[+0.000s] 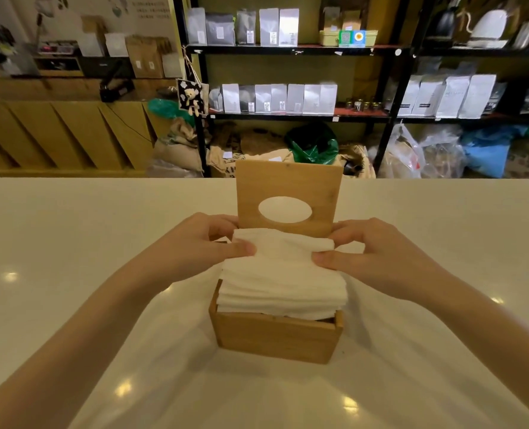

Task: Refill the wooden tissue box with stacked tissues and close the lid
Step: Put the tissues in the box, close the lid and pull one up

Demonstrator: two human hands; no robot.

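A wooden tissue box (275, 339) stands on the white table (71, 243) in front of me. Its hinged lid (288, 187), with an oval hole, is raised upright at the back. A thick stack of white tissues (283, 283) sits in the box and rises well above its rim. My left hand (201, 246) grips the stack's far left edge, thumb on top. My right hand (368, 252) grips the far right edge the same way. The box's interior is hidden under the tissues.
Beyond the table's far edge stand black shelves (288, 51) with white and grey bags, sacks on the floor (312, 147), and a wooden counter (56, 131) at the left.
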